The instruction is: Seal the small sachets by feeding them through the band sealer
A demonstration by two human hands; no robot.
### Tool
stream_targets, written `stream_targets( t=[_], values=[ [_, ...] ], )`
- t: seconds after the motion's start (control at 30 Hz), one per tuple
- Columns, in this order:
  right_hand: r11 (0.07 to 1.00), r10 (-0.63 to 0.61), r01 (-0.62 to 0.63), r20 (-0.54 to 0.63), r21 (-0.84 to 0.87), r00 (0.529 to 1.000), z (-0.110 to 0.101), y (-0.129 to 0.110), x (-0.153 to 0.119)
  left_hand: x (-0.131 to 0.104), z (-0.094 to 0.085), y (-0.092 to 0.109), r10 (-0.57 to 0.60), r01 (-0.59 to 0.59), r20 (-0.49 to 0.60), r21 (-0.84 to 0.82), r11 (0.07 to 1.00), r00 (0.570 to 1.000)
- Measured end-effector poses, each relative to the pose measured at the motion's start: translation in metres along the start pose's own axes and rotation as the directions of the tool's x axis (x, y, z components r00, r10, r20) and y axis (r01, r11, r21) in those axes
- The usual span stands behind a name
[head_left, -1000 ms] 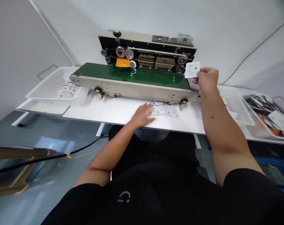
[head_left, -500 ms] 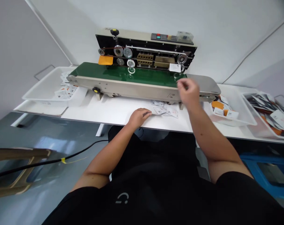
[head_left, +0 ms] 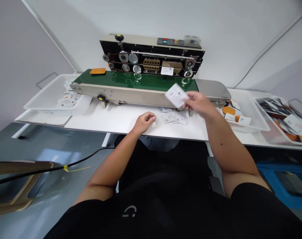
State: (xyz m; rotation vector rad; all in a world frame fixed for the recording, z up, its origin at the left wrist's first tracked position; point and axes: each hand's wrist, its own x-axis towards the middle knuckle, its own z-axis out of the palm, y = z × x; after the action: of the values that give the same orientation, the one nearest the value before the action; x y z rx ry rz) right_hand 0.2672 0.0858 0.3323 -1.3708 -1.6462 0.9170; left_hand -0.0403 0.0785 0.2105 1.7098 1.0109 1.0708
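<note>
My right hand (head_left: 194, 102) pinches a white printed packet (head_left: 176, 95) in front of the right part of the green belt (head_left: 146, 81). Low over the table edge, my left hand (head_left: 145, 122) has its fingers curled together; whether anything is between them is too small to tell. Just right of it, several white packets (head_left: 179, 119) lie loosely on the table. Another white packet (head_left: 167, 71) stands at the middle of the sealing machine (head_left: 152, 49), its upper edge by the metal blocks. An orange packet (head_left: 98, 71) is at the belt's left end.
A white bin (head_left: 36, 99) with packets stands at the left. Two more bins, a nearer one (head_left: 262, 124) and a farther one (head_left: 277, 134), hold packets at the right. A blue stool (head_left: 267, 176) and a brown stool (head_left: 24, 199) stand below table height.
The packet in the machine has moved left, and the orange packet has come out onto the belt's left end. My right hand has lowered and now holds a packet. My left hand is off the loose packets.
</note>
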Motion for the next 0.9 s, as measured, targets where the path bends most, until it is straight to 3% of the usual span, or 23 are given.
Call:
stream_targets(
  t=[0.1, 0.17, 0.27, 0.4, 0.47, 0.5, 0.57, 0.63, 0.67, 0.77, 0.83, 0.9],
  values=[
    [0.963, 0.078, 0.016, -0.334, 0.268, 0.939, -0.048, -0.001, 0.037, 0.003, 0.0, -0.001, -0.023, 0.023, 0.002, 0.0, 1.0, 1.0],
    [0.929, 0.193, -0.018, -0.442, 0.37, 0.876, -0.068, 0.001, 0.059, 0.005, 0.0, -0.002, -0.035, 0.035, -0.003, -0.002, 0.999, 0.999],
    [0.87, 0.344, -0.115, -0.423, 0.48, 0.838, -0.075, 0.001, 0.085, 0.005, -0.001, -0.001, -0.041, 0.041, -0.003, 0.017, 0.999, 0.999],
    [0.876, 0.366, -0.213, -0.31, 0.432, 0.877, -0.065, -0.003, 0.108, 0.006, -0.001, 0.0, -0.023, 0.018, 0.03, 0.156, 0.988, 0.999],
    [0.933, 0.315, -0.222, -0.341, 0.284, 0.886, -0.059, -0.004, 0.109, 0.008, 0.001, 0.001, 0.023, -0.043, 0.075, 0.277, 0.96, 0.997],
    [0.967, 0.242, -0.182, -0.413, 0.179, 0.878, -0.055, -0.003, 0.106, 0.009, 0.002, 0.002, 0.05, -0.083, 0.104, 0.34, 0.937, 0.993],
    [0.997, -0.015, -0.033, -0.596, -0.069, 0.803, -0.041, 0.0, 0.088, 0.012, 0.006, 0.002, 0.092, -0.167, 0.183, 0.459, 0.873, 0.979],
    [0.962, -0.246, 0.101, -0.644, -0.255, 0.724, -0.016, 0.008, 0.057, 0.017, 0.01, 0.003, 0.091, -0.248, 0.297, 0.55, 0.797, 0.951],
    [0.944, -0.302, 0.144, -0.607, -0.296, 0.735, 0.001, 0.014, 0.039, 0.02, 0.013, 0.003, 0.076, -0.283, 0.353, 0.584, 0.761, 0.933],
    [0.935, -0.285, 0.171, -0.372, -0.311, 0.883, 0.054, 0.039, -0.014, 0.032, 0.02, 0.003, 0.001, -0.334, 0.451, 0.659, 0.674, 0.892],
    [0.937, -0.209, 0.106, -0.292, -0.333, 0.933, 0.081, 0.059, -0.038, 0.042, 0.024, 0.003, -0.033, -0.341, 0.471, 0.684, 0.644, 0.882],
    [0.944, -0.099, 0.002, -0.279, -0.331, 0.955, 0.094, 0.077, -0.048, 0.052, 0.026, 0.002, -0.027, -0.354, 0.48, 0.683, 0.638, 0.877]
  ],
)
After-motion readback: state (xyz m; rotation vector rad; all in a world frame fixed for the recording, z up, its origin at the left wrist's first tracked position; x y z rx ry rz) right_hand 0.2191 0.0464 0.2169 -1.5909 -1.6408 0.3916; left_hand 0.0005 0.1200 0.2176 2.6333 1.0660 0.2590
